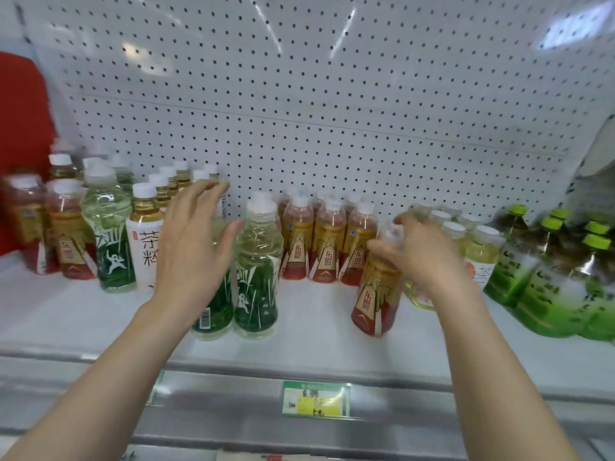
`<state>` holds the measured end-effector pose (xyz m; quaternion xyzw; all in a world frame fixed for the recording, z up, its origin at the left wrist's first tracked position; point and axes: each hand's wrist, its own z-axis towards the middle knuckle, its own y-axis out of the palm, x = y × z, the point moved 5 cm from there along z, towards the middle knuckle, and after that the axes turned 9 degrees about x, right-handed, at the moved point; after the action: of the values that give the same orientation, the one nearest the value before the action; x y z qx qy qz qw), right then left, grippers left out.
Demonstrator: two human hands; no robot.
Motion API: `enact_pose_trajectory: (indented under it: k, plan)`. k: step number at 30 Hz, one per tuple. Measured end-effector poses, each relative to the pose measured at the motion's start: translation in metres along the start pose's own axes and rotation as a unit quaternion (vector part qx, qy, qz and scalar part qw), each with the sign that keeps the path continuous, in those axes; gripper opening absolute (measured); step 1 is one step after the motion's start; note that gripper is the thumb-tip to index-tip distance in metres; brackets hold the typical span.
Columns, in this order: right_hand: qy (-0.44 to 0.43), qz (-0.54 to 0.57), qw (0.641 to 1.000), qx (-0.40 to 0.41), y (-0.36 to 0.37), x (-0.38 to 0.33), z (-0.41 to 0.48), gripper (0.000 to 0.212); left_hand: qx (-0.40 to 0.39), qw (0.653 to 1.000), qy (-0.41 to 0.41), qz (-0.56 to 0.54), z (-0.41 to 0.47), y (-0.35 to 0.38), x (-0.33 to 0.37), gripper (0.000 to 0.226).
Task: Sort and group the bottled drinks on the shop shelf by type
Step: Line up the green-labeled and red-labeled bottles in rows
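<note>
My left hand [196, 247] is spread with straight fingers in front of a green-label clear bottle [213, 314] at the shelf front; whether it touches that bottle I cannot tell. A second green-label bottle [258, 277] stands just right of it. My right hand [416, 257] grips the neck and shoulder of a red-and-gold tea bottle [376, 294], tilted slightly near the shelf front. Behind it a group of the same red-and-gold bottles [327, 247] stands by the pegboard. Another green-label bottle [108, 234] and a white-label tea bottle [144, 237] stand at left.
Pale yellow bottles with white caps [479, 247] stand right of my right hand, and large green-capped bottles [545, 277] fill the far right. More red-and-gold bottles [66, 237] are at far left. A price tag [316, 399] sits on the shelf's front rail.
</note>
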<state>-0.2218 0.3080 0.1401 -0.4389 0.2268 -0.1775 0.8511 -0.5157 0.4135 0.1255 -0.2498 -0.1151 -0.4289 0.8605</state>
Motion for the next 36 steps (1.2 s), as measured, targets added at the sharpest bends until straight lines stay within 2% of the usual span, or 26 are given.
enact_pose_trajectory:
  k: [2,4,9,16,17,19,21,22,24,26,29,33,36]
  plan:
    - [-0.010,0.006,0.999,-0.036,0.010,0.000,0.000,0.067,0.005,0.999,0.042,0.021,0.002,0.005,0.006,0.048]
    - [-0.041,0.036,0.998,-0.027,0.014,-0.015,0.000,0.065,-0.003,0.998,0.050,0.030,0.003,0.009,0.006,0.044]
    - [-0.099,0.188,0.974,-0.075,0.045,-0.067,0.010,0.071,0.000,0.996,0.077,0.038,0.002,0.011,0.002,0.037]
    - [-0.162,0.200,0.962,-0.094,0.074,-0.091,0.029,0.065,0.000,0.994,0.102,0.051,0.001,0.010,0.002,0.040]
    - [-0.174,0.201,0.961,-0.074,0.074,-0.087,0.028,0.063,0.002,0.993,0.103,0.051,0.001,0.010,0.002,0.041]
    - [-0.154,0.199,0.967,0.044,0.061,-0.066,0.030,0.056,0.005,0.994,0.103,0.047,0.000,0.011,0.001,0.042]
    - [-0.062,0.146,0.975,0.159,0.046,-0.028,0.036,0.055,0.010,0.994,0.099,0.043,0.000,0.013,0.001,0.043]
    - [-0.007,0.109,0.982,0.154,0.047,-0.007,0.039,0.061,0.012,0.994,0.100,0.042,-0.001,0.013,0.001,0.043]
    - [0.071,0.078,0.991,0.082,0.057,0.023,0.038,0.076,0.020,0.994,0.103,0.035,-0.001,0.014,0.001,0.042]
    - [0.090,0.107,0.989,0.044,0.067,0.031,0.032,0.074,0.026,0.994,0.104,0.026,-0.002,0.014,0.000,0.041]
    - [0.048,0.127,0.989,0.060,0.069,0.015,0.030,0.070,0.029,0.993,0.112,0.016,-0.004,0.014,-0.001,0.041]
    - [-0.011,0.183,0.983,0.018,0.082,-0.029,0.025,0.073,0.026,0.992,0.121,0.007,-0.003,0.015,-0.003,0.042]
    - [-0.038,0.197,0.980,-0.022,0.086,-0.044,0.031,0.067,0.027,0.992,0.122,0.010,-0.003,0.015,-0.003,0.041]
